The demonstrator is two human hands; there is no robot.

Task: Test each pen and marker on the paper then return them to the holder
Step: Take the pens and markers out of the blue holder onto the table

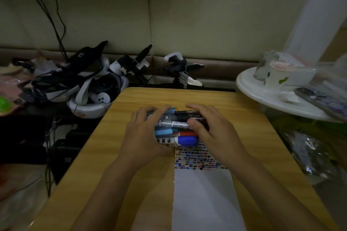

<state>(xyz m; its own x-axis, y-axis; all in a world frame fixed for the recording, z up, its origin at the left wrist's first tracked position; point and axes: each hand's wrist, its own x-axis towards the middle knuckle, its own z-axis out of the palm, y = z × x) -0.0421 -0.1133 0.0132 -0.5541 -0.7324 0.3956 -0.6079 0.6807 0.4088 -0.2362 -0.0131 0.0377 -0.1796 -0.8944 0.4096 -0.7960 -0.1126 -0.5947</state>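
A clear blue-tinted holder (163, 127) lies on its side on the wooden table (131, 155). Several markers stick out of it to the right: a white whiteboard marker (179, 125), black ones (185, 113), a red one (185, 134) and a blue-capped one (187, 140). My left hand (144, 135) grips the holder's left end. My right hand (210, 127) curls over the markers' outer ends, thumb on the whiteboard marker. White paper (204, 193) lies in front, its far part filled with coloured test strokes (195, 159).
Left of the table sits a pile of headsets, cables and controllers (90, 84). Two gripper devices (180, 69) lie behind the table. A round white tray (277, 97) with a cup and clutter stands at the right. Plastic bags (308, 154) crowd the table's right edge.
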